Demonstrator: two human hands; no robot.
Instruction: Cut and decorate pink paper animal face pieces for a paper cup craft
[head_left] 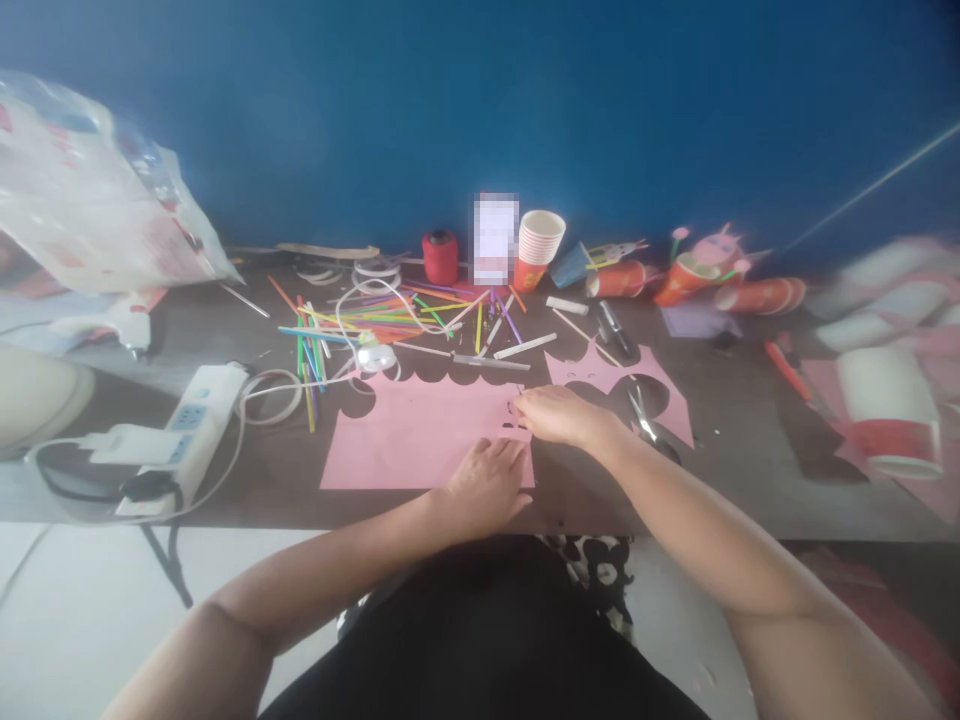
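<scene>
A pink sheet of paper [420, 430] lies flat on the dark table, its top edge cut in scallops. My left hand [487, 485] rests open on its lower right part, fingers stretched out. At the right edge of the sheet, my right hand [551, 412] is closed in a pinch around a thin pen, mostly hidden by the fingers. Small dark drawn marks show on the paper beside these fingertips. To the right lie a cut pink scrap [585, 368] with drawn marks and a pair of scissors [646, 418]. Behind the scrap is a black marker [611, 328].
Colourful sticks [390, 315] lie scattered behind the sheet, with a white cable across them. Stacked paper cups [538, 245] and red thread [439, 258] stand farther back. A power strip [196, 425] and glue gun [124, 325] are left; a utility knife [789, 370] is right.
</scene>
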